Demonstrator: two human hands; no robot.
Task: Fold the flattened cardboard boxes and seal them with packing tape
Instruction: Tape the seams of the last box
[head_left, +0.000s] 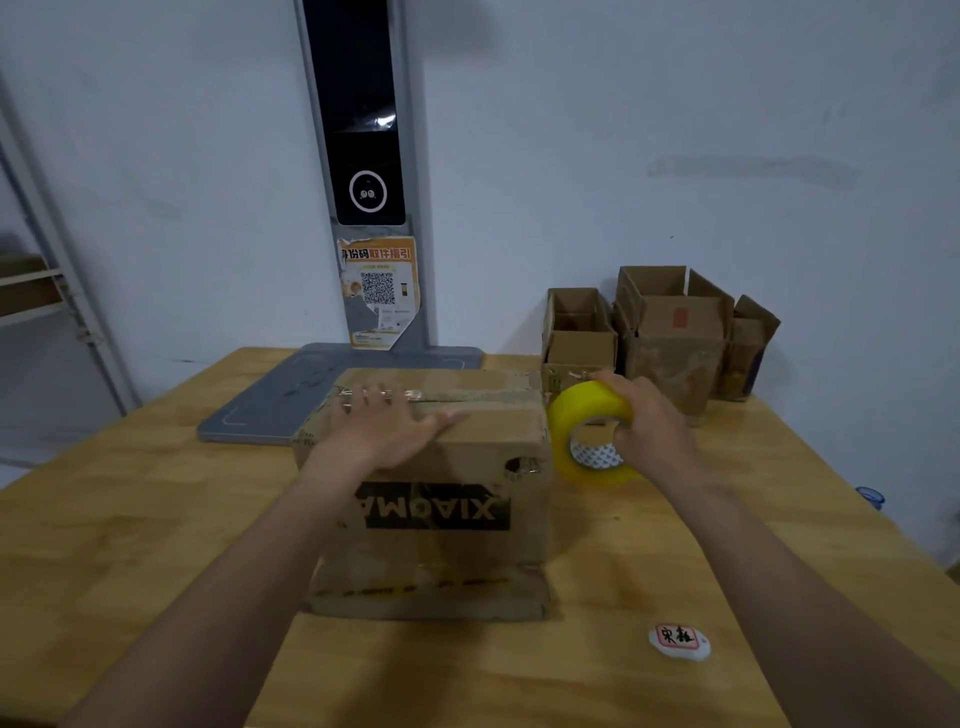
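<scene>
Cardboard box (441, 499) sits mid-frame on the table (156, 519), left hand (387, 428) flat on top, fingers straight, right hand (644, 415) fingers curled round the tape roll (582, 431).

Just right of the cardboard box (431, 493), the fingertips of the right hand (649, 421) are hidden inside the tape roll (571, 410). Farther right, a blue object (870, 496), perhaps a cup, is partly hidden by the table (156, 519) edge. Behind the box, the small print on the poster (379, 291) is unreadable.
</scene>
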